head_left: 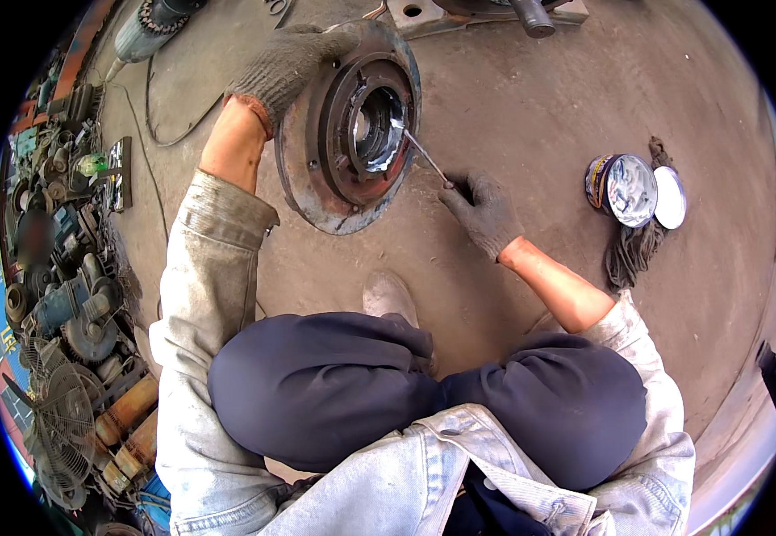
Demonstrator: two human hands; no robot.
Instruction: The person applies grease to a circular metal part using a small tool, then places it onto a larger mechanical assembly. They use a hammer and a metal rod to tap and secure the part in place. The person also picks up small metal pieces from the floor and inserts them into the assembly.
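A rusty round motor end cover [317, 192] stands tilted on the concrete floor in front of me. My left hand [285, 62], in a grey knit glove, grips its upper rim and props it up. My right hand [482, 210], also gloved, holds a thin metal tool [425, 156] whose tip reaches into the shiny central bearing seat [379, 129] of the cover. I am squatting, with my knees in dark blue trousers low in the view.
An open tin of grease [625, 188] with its white lid [670, 196] sits on a dark rag [634, 246] to the right. Old motors, fans and scrap parts [71, 304] pile up on the left. A cable [151, 112] and metal pieces [486, 13] lie at the top.
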